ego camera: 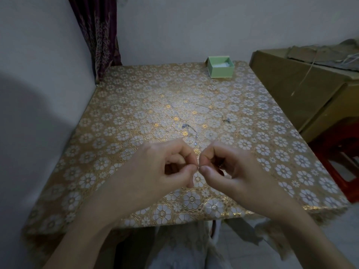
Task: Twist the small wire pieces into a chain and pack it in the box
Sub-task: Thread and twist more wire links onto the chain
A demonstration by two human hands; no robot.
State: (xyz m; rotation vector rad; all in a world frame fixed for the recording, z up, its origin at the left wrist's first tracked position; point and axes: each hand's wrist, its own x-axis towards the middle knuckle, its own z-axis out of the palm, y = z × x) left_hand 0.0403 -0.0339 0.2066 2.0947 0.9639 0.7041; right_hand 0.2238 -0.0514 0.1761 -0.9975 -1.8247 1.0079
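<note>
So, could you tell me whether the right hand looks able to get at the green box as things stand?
Probably yes. Nothing stands between the right hand and the open green box at the table's far edge, but the hand is pinching the wire piece with the left hand.

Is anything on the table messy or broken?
Nothing looks broken or spilled. The green box sits open and upright at the far edge. Two thin wire pieces lie loose mid-table, waiting to be joined. The left hand and right hand pinch a tiny wire between them.
</note>
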